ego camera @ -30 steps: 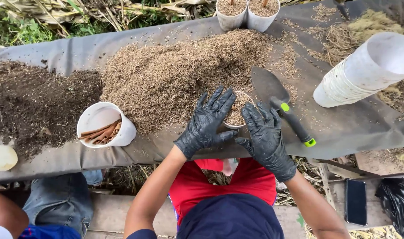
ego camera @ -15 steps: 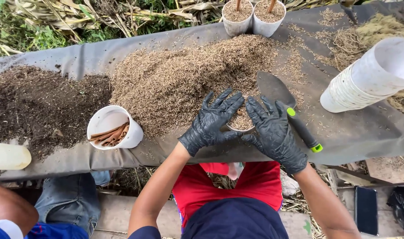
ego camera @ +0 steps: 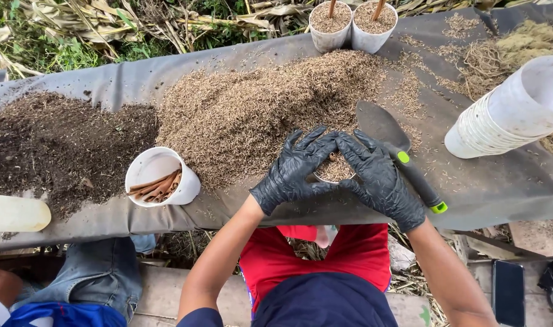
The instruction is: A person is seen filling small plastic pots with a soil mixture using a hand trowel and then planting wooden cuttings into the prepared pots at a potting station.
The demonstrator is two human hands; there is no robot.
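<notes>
Two heaps take up most of what I see on the grey sheet (ego camera: 506, 194): a tan pile of husks (ego camera: 258, 109) across the upper middle of the frame, and a darker soil heap (ego camera: 52, 145) at centre left. At the right edge a stack of white cups (ego camera: 506, 115) lies on its side. Lower, left of centre, a white cup of brown sticks (ego camera: 161, 178) leans over. Along the top edge stand two filled cups (ego camera: 349, 24), each with a stick in it. A trowel (ego camera: 397, 148) with a green-tipped handle lies right of centre. In the middle I see my left hand (ego camera: 294, 172) and right hand (ego camera: 379, 178), both in black gloves, fingers spread and cupped around a small husk-filled cup (ego camera: 334, 169), fingertips touching above it.
</notes>
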